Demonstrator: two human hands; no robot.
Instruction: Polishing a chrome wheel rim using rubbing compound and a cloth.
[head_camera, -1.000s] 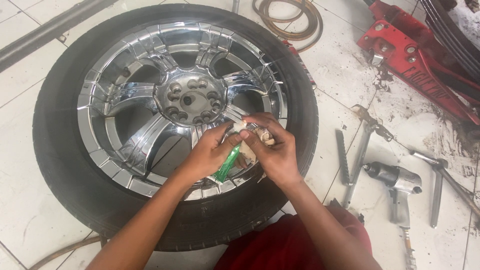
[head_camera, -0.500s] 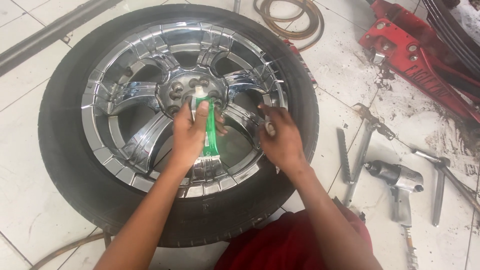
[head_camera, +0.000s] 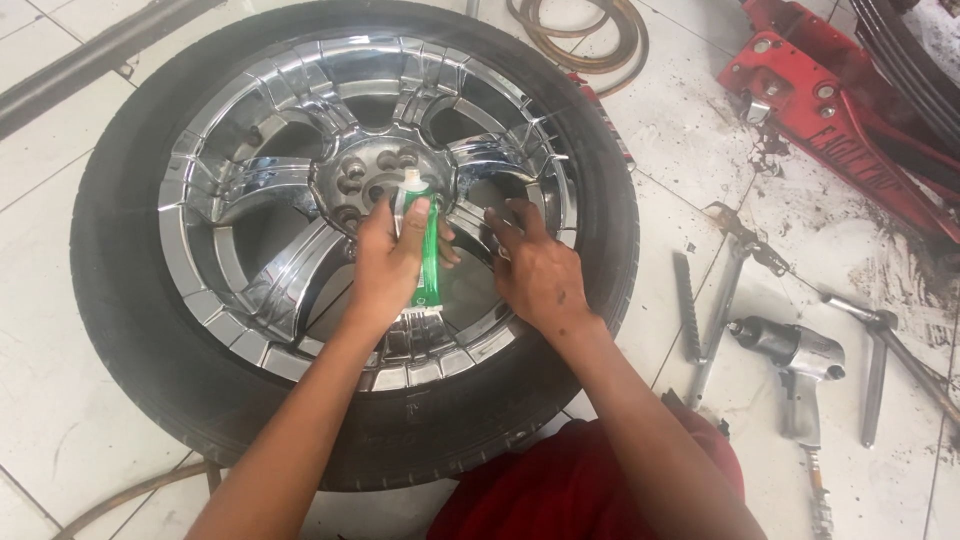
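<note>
Now left hand (head_camera: 385, 262) grips a green-and-white tube (head_camera: 424, 240), nozzle toward the chrome wheel (head_camera: 250, 190) hub. Right hand (head_camera: 540, 270) rests open on a spoke, holding nothing. Likely applying stage; next calls for steady squeeze, nozzle on spot.

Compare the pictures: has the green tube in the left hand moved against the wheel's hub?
Yes. The green tube has gone from the rim's near edge up toward the hub, carried by the left hand.

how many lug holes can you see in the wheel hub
4 lug holes on the chrome hub: at. The left hand and green tube may hide more.
</note>
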